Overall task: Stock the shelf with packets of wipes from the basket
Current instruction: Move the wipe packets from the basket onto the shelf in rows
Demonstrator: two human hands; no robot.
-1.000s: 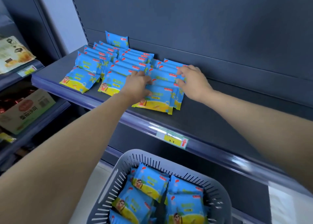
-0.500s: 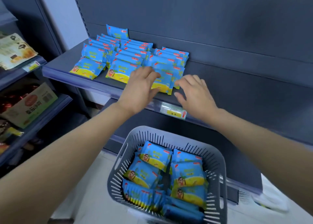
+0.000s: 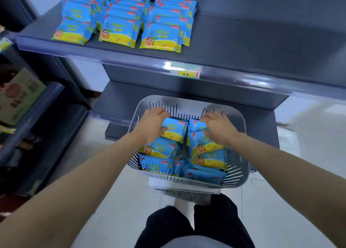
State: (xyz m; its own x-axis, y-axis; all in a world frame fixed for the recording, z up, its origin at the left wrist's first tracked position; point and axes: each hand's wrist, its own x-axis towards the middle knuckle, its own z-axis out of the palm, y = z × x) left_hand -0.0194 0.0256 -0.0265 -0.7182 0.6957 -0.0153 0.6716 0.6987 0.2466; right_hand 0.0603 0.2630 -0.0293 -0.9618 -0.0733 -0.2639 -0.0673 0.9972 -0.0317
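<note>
Both hands gone from shelf [image 3: 243, 41], now down in basket [image 3: 241, 135]: next pickup begins. Left hand [image 3: 152, 125] curls round far-left packet [image 3: 174, 128]; right hand [image 3: 220, 128] pinches far-right packet [image 3: 195, 125]. Stocked packets [image 3: 119, 30] lie in three rows, far left on shelf. All blue-yellow, glossy, soft

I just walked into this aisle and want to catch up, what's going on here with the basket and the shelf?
A person is stocking a shelf with packets of wipes. Both hands are down in the grey basket: the left hand grips one blue packet, and the right hand lies on a second packet, though blur hides whether it grips. Three rows of them already lie on the shelf, and more remain in the basket.
</note>
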